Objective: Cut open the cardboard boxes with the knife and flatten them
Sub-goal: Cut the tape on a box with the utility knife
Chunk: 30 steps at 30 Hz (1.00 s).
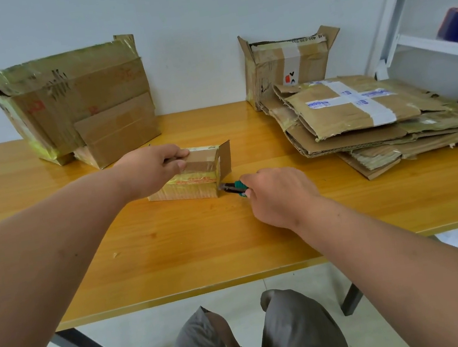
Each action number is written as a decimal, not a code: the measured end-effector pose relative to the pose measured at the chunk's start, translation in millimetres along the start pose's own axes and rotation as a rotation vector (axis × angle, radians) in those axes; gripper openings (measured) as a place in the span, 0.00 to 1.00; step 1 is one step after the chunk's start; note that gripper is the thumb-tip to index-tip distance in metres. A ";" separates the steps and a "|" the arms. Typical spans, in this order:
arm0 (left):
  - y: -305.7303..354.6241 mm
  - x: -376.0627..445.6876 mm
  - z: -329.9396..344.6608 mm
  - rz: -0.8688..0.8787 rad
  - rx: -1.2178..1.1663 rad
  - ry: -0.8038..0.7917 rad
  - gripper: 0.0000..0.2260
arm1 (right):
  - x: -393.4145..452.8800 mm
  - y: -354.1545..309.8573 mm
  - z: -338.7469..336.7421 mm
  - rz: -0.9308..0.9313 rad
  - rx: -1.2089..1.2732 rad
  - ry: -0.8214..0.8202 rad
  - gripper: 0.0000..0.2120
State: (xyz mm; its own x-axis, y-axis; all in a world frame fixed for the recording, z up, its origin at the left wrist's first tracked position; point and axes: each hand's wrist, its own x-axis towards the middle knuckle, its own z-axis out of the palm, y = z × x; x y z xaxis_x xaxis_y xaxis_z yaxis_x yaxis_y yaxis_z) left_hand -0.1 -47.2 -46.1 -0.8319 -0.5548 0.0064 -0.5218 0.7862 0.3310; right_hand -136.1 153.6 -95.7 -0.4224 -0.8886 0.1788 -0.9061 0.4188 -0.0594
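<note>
A small taped cardboard box (pixel 193 182) sits in the middle of the orange table (pixel 173 246), with one end flap standing open on its right. My left hand (pixel 150 166) grips the box's top from the left, thumb and fingers curled over it. My right hand (pixel 277 193) holds a green-handled knife (pixel 234 188), and its tip touches the box's lower right corner.
A large taped box (pixel 76 100) stands at the back left, with a smaller box (pixel 285 62) upright at the back right. A stack of flattened cardboard (pixel 367 121) lies on the right. A white shelf (pixel 434 12) stands beyond the table's right end.
</note>
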 end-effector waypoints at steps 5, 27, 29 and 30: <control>-0.1 -0.2 0.2 -0.003 0.012 0.005 0.16 | 5.5 -2.7 -9.6 -0.023 -0.074 -0.132 0.11; 6.7 8.8 -13.6 0.023 0.231 -0.008 0.17 | 1.1 20.5 -0.3 0.127 0.233 0.011 0.06; 8.1 10.1 -14.5 0.019 0.233 -0.012 0.18 | 2.7 16.5 2.4 0.107 0.220 0.044 0.07; 9.2 10.6 -14.9 0.019 0.236 -0.015 0.18 | 3.5 14.5 3.5 0.100 0.211 0.059 0.08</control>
State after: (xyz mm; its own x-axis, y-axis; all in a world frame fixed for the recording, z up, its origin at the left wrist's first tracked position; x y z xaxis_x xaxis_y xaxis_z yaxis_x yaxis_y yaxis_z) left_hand -10.9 -49.9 -29.0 -0.8440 -0.5364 -0.0036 -0.5339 0.8395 0.1011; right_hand -150.8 155.9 -99.4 -0.5139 -0.8295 0.2186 -0.8470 0.4502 -0.2827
